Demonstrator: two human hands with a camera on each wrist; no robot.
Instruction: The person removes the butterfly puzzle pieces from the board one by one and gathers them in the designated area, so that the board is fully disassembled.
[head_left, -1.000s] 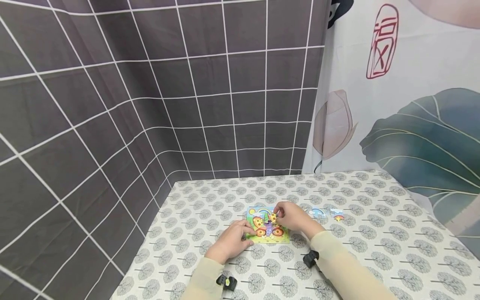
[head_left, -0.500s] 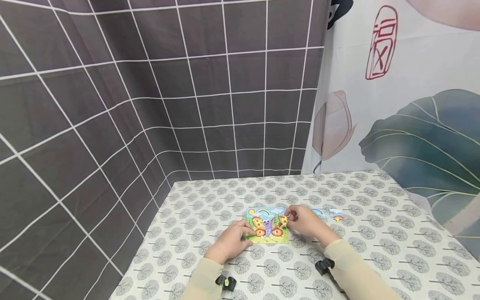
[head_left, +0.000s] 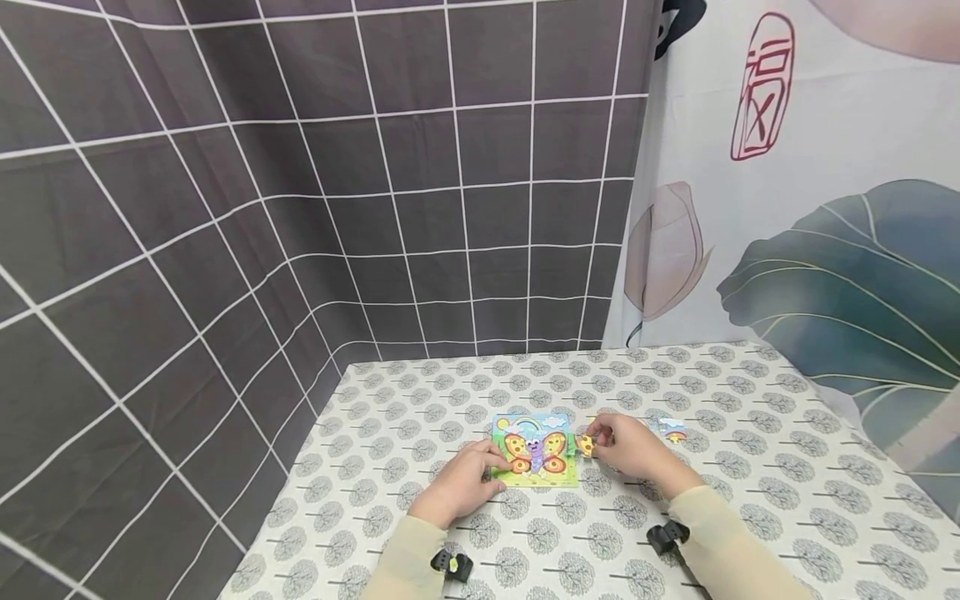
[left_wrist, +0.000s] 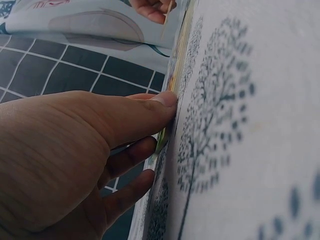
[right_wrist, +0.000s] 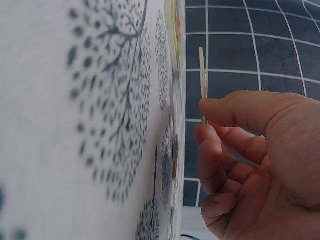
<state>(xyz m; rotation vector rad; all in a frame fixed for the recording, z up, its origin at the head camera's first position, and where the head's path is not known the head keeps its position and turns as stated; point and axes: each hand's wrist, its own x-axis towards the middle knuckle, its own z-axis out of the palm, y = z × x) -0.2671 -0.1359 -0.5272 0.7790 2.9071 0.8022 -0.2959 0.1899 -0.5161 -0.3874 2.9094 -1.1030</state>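
Since the first frame, the right hand point(head_left: 630, 447) has pulled back from over the butterfly board point(head_left: 557, 476) to just beyond its right edge, carrying the puzzle piece point(head_left: 585, 445) along; left hand point(head_left: 467, 477) looks static. Right wrist view: thumb and index pinch the piece on edge, clear of the table, other fingers curled under. Left hand is relaxed, fingers slightly bent on the board's left side, thumb at its near corner; can't tell how firmly it presses. Board lies flat on the tree-print tablecloth point(head_left: 480, 530). Progress, my read: work is partway. Butterfly, rainbow and sun all show on the board, but can't tell seated pieces from base print, so no count. Outstanding: the held piece, yellow-orange with some green, isn't seated, and at least one loose piece point(head_left: 673, 432) with a mushroom print lies farther right; something pale blue beside it is mostly hidden by the hand. Writing: only the red seal-style mark point(head_left: 763, 86) on the pale curtain point(head_left: 847, 108), too stylized to read for sure. No brand or label legible on the board or the black wrist cameras point(head_left: 666, 537).
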